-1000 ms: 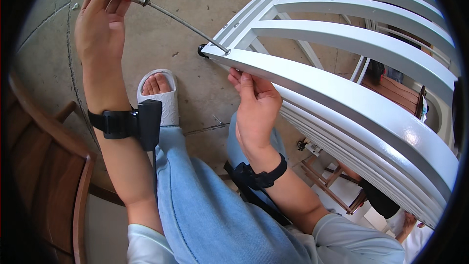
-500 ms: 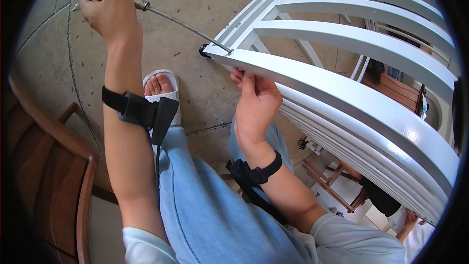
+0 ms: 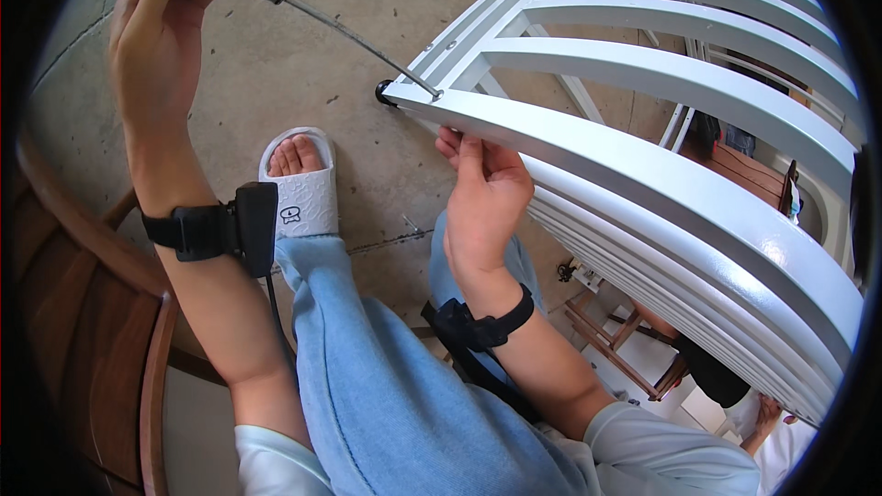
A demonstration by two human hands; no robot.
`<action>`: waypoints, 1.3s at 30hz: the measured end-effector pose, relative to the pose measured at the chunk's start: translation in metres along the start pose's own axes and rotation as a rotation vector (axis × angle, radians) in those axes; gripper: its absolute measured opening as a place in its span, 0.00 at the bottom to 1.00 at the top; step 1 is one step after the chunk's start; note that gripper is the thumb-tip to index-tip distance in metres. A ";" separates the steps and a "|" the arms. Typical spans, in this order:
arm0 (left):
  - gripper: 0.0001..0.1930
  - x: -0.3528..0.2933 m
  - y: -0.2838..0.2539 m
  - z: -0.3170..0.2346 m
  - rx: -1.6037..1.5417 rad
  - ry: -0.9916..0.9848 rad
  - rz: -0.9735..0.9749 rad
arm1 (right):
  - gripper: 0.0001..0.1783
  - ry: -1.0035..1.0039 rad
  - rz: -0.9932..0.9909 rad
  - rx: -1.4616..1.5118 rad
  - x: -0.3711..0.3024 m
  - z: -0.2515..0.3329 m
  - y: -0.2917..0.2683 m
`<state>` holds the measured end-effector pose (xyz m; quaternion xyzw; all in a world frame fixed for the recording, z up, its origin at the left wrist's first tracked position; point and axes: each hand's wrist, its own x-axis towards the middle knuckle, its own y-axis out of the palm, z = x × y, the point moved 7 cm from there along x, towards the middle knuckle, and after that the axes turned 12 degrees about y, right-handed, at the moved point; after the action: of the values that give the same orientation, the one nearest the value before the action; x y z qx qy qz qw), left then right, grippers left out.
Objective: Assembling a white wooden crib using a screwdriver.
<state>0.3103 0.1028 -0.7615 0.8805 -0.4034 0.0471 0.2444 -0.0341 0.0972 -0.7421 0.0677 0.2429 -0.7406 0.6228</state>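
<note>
A screwdriver (image 3: 354,35) with a red handle and a long metal shaft slants down to the right. My left hand (image 3: 158,60) is closed around its handle at the upper left, fingers pointing up, and the handle's end is cut off by the picture's edge. The shaft's tip meets the top face of a white slatted frame (image 3: 634,152), close to the corner with a black round foot (image 3: 386,93). Just below that corner, my right hand (image 3: 487,188) pinches the lower edge of the nearest curved rail, its fingertips partly hidden under it.
A brown wooden chair (image 3: 87,312) stands at the left. My foot in a white slide sandal (image 3: 308,197) rests on the concrete floor (image 3: 276,64). Another person's hand (image 3: 768,415) shows at the lower right, beyond the frame, near a small wooden stool (image 3: 611,340).
My left hand has shifted left and its grip on the red handle has turned, showing more of the handle. The screwdriver's tip and my right hand stay nearly in place.
</note>
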 end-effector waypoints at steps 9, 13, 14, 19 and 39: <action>0.16 0.013 -0.001 -0.004 0.578 -0.043 -0.120 | 0.11 -0.015 -0.008 -0.038 0.001 -0.001 -0.001; 0.24 0.018 -0.010 0.005 1.122 -0.358 0.141 | 0.12 -0.026 -0.001 -0.049 0.002 0.004 -0.005; 0.23 0.015 -0.017 0.003 1.339 -0.405 0.154 | 0.12 -0.007 0.023 -0.054 0.001 0.002 -0.005; 0.16 0.001 0.012 0.001 0.447 -0.418 -0.043 | 0.11 0.063 0.050 0.020 0.000 -0.005 -0.010; 0.17 -0.008 0.039 -0.065 0.268 -0.676 -0.043 | 0.08 -0.076 -0.126 0.007 0.002 -0.013 -0.012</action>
<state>0.2834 0.1170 -0.6911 0.8789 -0.4328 -0.1996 -0.0193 -0.0484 0.1025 -0.7509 0.0266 0.2203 -0.7811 0.5836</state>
